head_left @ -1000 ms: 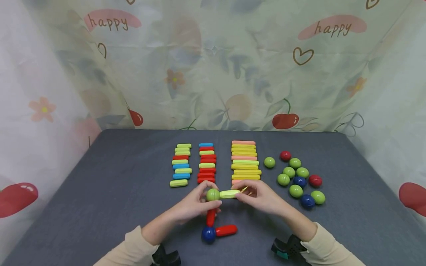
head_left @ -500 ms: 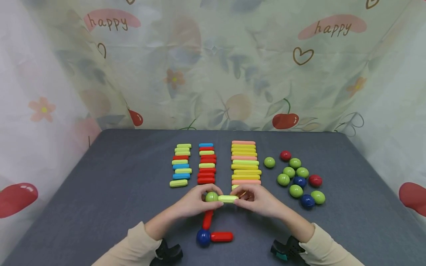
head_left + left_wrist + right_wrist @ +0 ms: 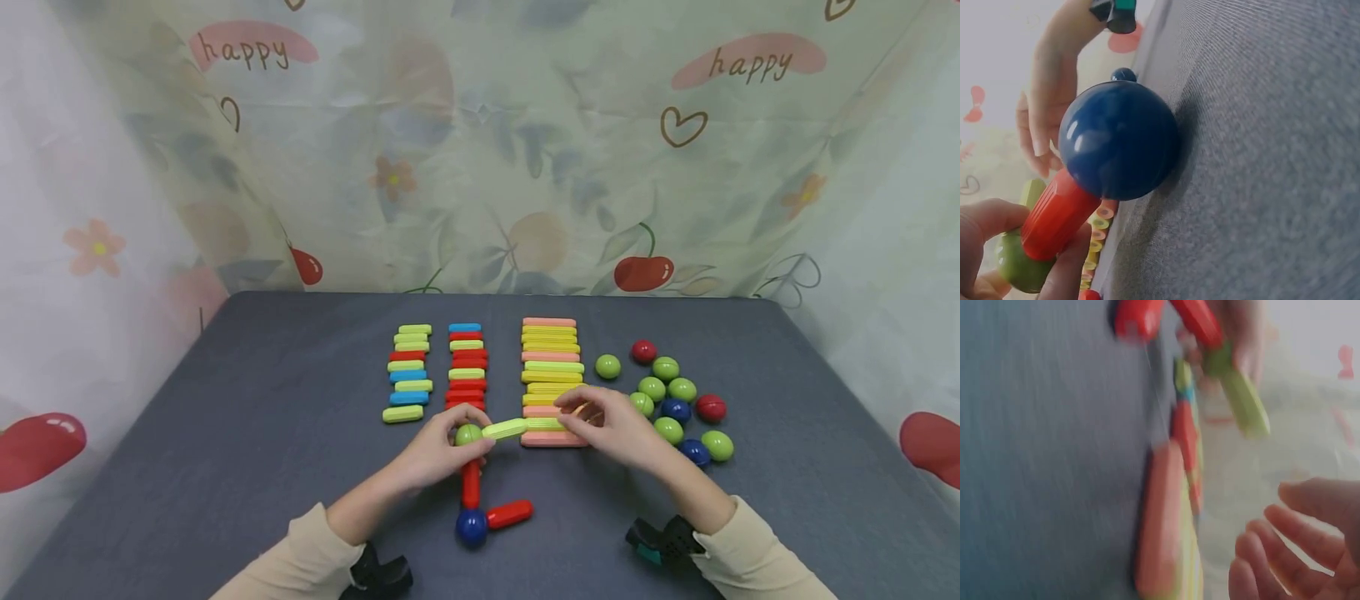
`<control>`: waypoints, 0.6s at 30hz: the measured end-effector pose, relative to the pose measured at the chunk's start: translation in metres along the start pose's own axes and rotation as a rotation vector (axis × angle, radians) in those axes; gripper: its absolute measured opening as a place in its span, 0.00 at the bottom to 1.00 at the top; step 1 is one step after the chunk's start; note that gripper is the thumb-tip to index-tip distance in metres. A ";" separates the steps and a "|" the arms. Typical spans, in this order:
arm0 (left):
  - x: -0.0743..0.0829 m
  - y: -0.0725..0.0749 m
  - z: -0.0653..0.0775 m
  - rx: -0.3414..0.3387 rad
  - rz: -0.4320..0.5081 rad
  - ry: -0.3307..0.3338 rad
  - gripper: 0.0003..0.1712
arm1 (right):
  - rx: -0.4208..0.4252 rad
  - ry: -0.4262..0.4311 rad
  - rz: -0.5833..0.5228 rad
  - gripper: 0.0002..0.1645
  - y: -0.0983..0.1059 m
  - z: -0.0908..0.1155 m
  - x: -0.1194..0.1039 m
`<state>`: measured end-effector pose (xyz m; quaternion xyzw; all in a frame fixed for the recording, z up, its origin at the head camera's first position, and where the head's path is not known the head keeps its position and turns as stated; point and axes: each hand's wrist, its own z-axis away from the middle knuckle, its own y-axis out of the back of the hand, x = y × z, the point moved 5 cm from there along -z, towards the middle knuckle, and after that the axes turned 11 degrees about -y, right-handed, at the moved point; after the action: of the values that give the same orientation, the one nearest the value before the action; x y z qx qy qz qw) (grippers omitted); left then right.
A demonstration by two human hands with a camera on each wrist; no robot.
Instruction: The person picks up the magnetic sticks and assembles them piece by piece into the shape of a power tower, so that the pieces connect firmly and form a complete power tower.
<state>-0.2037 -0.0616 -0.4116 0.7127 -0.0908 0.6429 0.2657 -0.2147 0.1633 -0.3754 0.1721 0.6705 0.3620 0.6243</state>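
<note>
My left hand grips a green ball between thumb and fingers. From that ball a light green rod sticks out to the right, tilted slightly up. A red rod runs from it toward me, down to a blue ball. Joined to the blue ball, a second red rod points right. In the left wrist view the fingers also lie along the first red rod. My right hand holds nothing, its fingers loosely bent, apart from the green rod.
Behind the hands lie two columns of short rods and one of longer pink, yellow and green rods, partly covered by the right hand. Several green, red and blue balls lie at right on the grey table.
My right hand has let go of the green rod and drawn back to the right, over the long rods. The joined piece, in my left hand, has shifted and turned slightly.
</note>
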 end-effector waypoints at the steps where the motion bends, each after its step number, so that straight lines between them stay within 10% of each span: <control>1: 0.000 0.000 0.000 0.005 -0.004 0.002 0.16 | 0.047 -0.008 0.031 0.15 0.007 -0.001 0.004; 7: -0.003 0.004 0.000 0.010 -0.058 0.004 0.15 | 0.229 -0.123 0.224 0.17 0.047 -0.001 0.033; 18: -0.002 0.006 0.001 0.008 -0.150 0.009 0.14 | 0.198 -0.152 0.395 0.21 0.053 0.001 0.059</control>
<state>-0.2063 -0.0678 -0.4121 0.7155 -0.0335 0.6247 0.3109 -0.2351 0.2394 -0.3800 0.3873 0.6070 0.3955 0.5702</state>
